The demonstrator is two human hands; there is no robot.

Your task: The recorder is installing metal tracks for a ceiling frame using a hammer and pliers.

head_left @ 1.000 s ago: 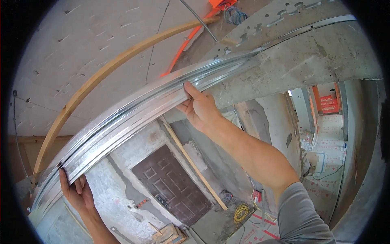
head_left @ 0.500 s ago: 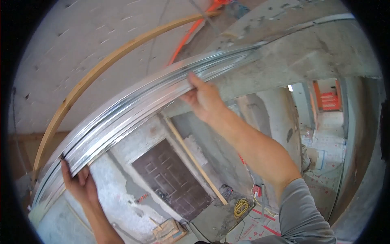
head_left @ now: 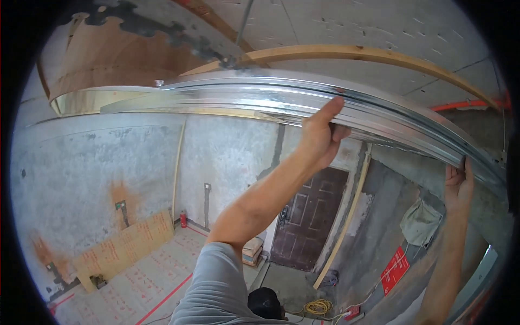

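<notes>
Overhead, a long, shiny, ribbed metal channel runs across the view beneath the ceiling, bent by the lens. My left hand grips its lower side near the middle, thumb laid up over the ribs and fingers curled underneath. Farther right, my right hand reaches up to the channel's right stretch, with fingertips on its face and lower edge. Both arms are raised. A wooden strip arches above the channel along the ceiling.
Beyond and below are a dark brown door, a leaning wooden batten and a coiled yellow cable. A red fire extinguisher and a brown board stand by the left wall. A grey cloth bag hangs at right.
The view has swung left, bringing the left wall and the channel's left end into sight. Both hands appear farther right in the picture and remain at the channel.
</notes>
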